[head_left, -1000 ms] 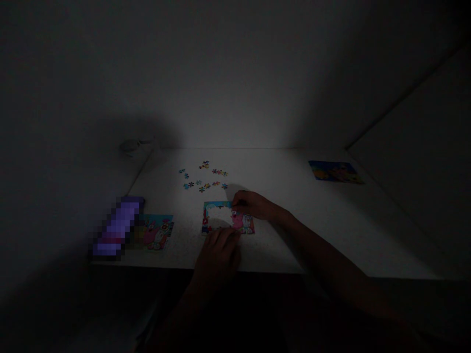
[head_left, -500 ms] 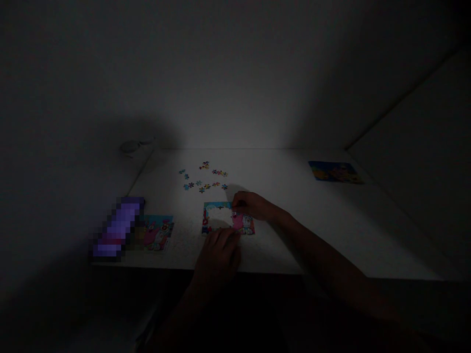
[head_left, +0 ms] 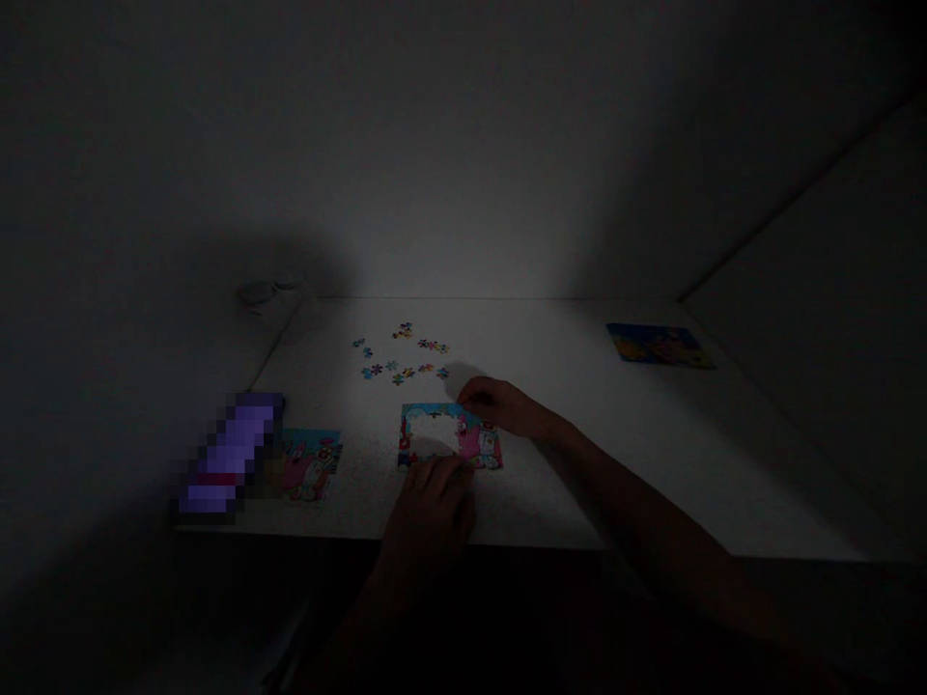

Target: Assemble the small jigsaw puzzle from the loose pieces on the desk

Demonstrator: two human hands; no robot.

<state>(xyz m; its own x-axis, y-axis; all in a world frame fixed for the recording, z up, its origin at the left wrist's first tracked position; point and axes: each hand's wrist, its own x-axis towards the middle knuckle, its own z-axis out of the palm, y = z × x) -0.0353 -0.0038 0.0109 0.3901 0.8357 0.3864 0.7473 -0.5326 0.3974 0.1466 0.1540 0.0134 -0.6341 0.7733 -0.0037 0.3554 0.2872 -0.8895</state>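
Observation:
A partly joined jigsaw puzzle [head_left: 479,442] lies flat on the white table. Its border is laid round a bare white gap, with a pink character filling the right side. My left hand [head_left: 433,497] rests along the lower edge, fingers laid out over the border and the table. At the top edge is my right hand [head_left: 498,403], thumb and fingertips pinched together; whether a piece is between them is too dark to tell. Behind the puzzle, several loose jigsaw pieces [head_left: 408,372] are scattered, some in small clusters.
On the left, a blurred-out purple screen [head_left: 236,449] stands beside a picture card [head_left: 311,466] with the same pink character. A dark blue picture sheet [head_left: 660,346] lies at the back right. Something pale and clear [head_left: 269,291] is by the back left corner, near the wall.
My right hand has drawn slightly back from the puzzle towards its top edge, uncovering more of the upper border. The left hand stays at the lower edge. The view has shifted a little.

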